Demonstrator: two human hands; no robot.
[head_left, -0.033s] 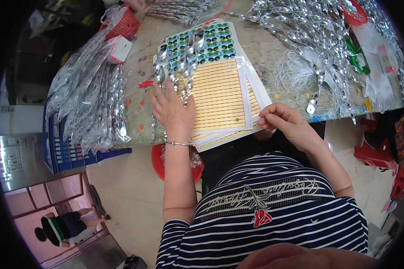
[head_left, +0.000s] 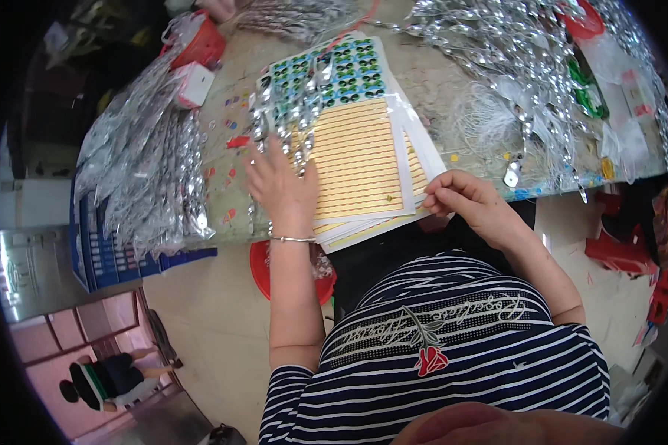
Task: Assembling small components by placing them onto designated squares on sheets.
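My left hand [head_left: 283,182] lies flat with its fingers spread, over silver twisted strands [head_left: 300,144] that stretch across a stack of sheets. The top of the stack shows a sheet of yellow strips with thin red lines [head_left: 356,159]. Beyond it is a sheet of round green and black eye-like stickers [head_left: 358,72], partly covered by the strands. Near the lower right corner of the stack, my right hand [head_left: 467,199] has thumb and fingers pinched together. Whatever may be between those fingertips is too small to make out.
Silver strands in clear plastic [head_left: 137,163] hang over the table's left edge, above a blue crate [head_left: 100,256]. More silver strands [head_left: 475,44] and white string [head_left: 486,119] lie at the right. A red basin [head_left: 260,271] stands below the table. Another person [head_left: 111,378] is at the far left.
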